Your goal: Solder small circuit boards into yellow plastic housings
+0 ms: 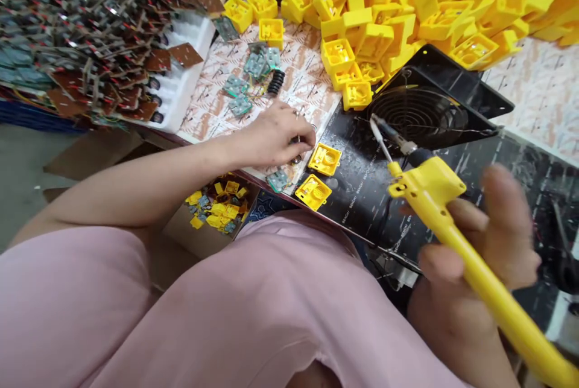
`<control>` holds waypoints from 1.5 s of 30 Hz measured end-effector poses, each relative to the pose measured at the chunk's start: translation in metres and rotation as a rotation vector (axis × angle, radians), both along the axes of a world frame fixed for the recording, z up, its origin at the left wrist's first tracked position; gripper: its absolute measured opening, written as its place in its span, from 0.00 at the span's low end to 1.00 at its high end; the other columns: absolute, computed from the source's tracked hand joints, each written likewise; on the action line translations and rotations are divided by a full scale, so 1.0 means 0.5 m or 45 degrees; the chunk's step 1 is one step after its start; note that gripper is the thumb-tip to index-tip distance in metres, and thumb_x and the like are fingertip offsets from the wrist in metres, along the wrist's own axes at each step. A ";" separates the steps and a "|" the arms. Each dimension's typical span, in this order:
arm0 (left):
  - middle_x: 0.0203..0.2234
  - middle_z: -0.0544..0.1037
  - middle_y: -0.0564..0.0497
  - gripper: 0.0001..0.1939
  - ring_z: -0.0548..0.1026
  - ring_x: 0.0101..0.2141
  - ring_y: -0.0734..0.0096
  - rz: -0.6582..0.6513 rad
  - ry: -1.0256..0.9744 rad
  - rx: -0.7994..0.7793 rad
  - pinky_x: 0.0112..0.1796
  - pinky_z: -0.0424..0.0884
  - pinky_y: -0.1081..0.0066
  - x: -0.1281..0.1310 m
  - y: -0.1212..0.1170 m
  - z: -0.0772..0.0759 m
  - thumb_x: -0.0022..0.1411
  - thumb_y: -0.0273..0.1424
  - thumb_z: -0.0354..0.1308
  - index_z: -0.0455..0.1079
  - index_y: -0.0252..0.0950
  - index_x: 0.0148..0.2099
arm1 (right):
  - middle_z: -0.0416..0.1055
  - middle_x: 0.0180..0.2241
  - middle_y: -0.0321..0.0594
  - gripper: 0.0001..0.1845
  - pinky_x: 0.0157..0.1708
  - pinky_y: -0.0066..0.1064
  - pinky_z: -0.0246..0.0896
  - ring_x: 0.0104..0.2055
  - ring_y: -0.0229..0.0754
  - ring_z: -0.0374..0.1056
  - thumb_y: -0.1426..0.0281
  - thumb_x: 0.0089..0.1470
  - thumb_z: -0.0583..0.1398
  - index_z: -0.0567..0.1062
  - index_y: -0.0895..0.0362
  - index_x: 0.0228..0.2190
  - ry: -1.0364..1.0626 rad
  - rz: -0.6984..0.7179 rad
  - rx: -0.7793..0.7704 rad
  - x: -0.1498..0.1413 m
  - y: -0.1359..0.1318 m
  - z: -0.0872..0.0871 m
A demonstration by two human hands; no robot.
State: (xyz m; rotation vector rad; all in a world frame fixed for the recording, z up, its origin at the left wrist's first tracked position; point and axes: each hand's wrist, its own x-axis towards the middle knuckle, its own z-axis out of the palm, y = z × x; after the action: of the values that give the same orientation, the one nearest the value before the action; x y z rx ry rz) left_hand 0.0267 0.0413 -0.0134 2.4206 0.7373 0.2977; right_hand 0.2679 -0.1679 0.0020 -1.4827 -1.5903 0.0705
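The right hand (pixel 509 249) holds the yellow soldering gun (pixel 438 183) at right; its grip, though blurred, looks closed round it. The tip (pixel 393 133) points far and left, just in front of the fan (pixel 409 113). The left hand (pixel 287 128) is low on the surface (pixel 312 83), just left of the two near cases (pixel 325 159); whether its grip pinches anything, I cannot tell. To work well, steady each part flat, keep the left hand clear of the tip, and bring the gun in slowly from the right.
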 end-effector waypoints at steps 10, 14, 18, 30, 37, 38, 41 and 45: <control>0.31 0.83 0.51 0.14 0.77 0.35 0.65 0.092 0.171 0.207 0.58 0.62 0.51 0.030 -0.033 -0.021 0.64 0.35 0.52 0.79 0.38 0.38 | 0.80 0.32 0.36 0.12 0.25 0.34 0.69 0.28 0.41 0.73 0.60 0.66 0.61 0.84 0.49 0.41 0.302 -0.389 0.397 0.019 0.030 -0.074; 0.27 0.81 0.50 0.17 0.76 0.33 0.63 0.080 0.247 0.351 0.54 0.64 0.51 0.043 -0.039 -0.023 0.65 0.35 0.49 0.79 0.36 0.39 | 0.82 0.43 0.38 0.25 0.25 0.31 0.72 0.29 0.40 0.76 0.67 0.54 0.72 0.78 0.50 0.53 0.168 -0.096 0.168 -0.010 0.016 -0.072; 0.26 0.80 0.48 0.17 0.77 0.33 0.61 0.068 0.318 0.435 0.51 0.68 0.53 0.050 -0.040 -0.021 0.64 0.34 0.49 0.80 0.36 0.37 | 0.80 0.31 0.32 0.16 0.22 0.29 0.71 0.26 0.40 0.77 0.71 0.51 0.72 0.77 0.51 0.42 -0.002 -0.016 0.234 -0.021 0.017 -0.071; 0.24 0.79 0.48 0.17 0.80 0.36 0.58 -0.004 0.404 0.655 0.52 0.71 0.52 0.061 -0.040 -0.014 0.62 0.33 0.48 0.79 0.36 0.34 | 0.78 0.25 0.28 0.16 0.18 0.26 0.62 0.23 0.36 0.75 0.75 0.50 0.73 0.72 0.53 0.32 -0.336 0.150 0.207 -0.029 0.038 -0.031; 0.25 0.79 0.48 0.17 0.79 0.36 0.59 0.003 0.400 0.679 0.49 0.71 0.54 0.062 -0.039 -0.014 0.62 0.33 0.48 0.78 0.37 0.32 | 0.80 0.31 0.31 0.15 0.23 0.28 0.71 0.27 0.39 0.77 0.76 0.50 0.73 0.75 0.52 0.36 -0.087 0.030 0.190 -0.010 0.011 -0.043; 0.25 0.79 0.48 0.16 0.79 0.36 0.59 0.012 0.394 0.680 0.49 0.71 0.54 0.062 -0.039 -0.014 0.62 0.33 0.49 0.78 0.37 0.32 | 0.80 0.31 0.31 0.16 0.23 0.30 0.71 0.28 0.40 0.77 0.77 0.50 0.73 0.76 0.51 0.38 -0.054 0.026 0.227 -0.007 0.008 -0.048; 0.24 0.78 0.49 0.15 0.79 0.37 0.59 0.018 0.401 0.683 0.49 0.71 0.55 0.063 -0.039 -0.013 0.62 0.34 0.50 0.78 0.38 0.32 | 0.81 0.32 0.30 0.22 0.23 0.31 0.71 0.27 0.41 0.77 0.75 0.50 0.73 0.78 0.49 0.46 -0.022 -0.038 0.218 -0.001 0.002 -0.058; 0.25 0.79 0.48 0.16 0.79 0.37 0.58 -0.003 0.435 0.705 0.48 0.71 0.55 0.061 -0.041 -0.012 0.63 0.34 0.49 0.78 0.37 0.33 | 0.82 0.35 0.34 0.21 0.25 0.31 0.73 0.28 0.41 0.78 0.70 0.54 0.72 0.78 0.51 0.49 -0.119 -0.070 0.108 -0.008 0.003 -0.055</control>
State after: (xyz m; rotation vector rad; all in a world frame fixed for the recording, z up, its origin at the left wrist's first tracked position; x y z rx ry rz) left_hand 0.0572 0.0208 -0.0192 3.0462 0.8882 0.0899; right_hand 0.2638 -0.1664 -0.0253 -1.4814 -1.6059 -0.0978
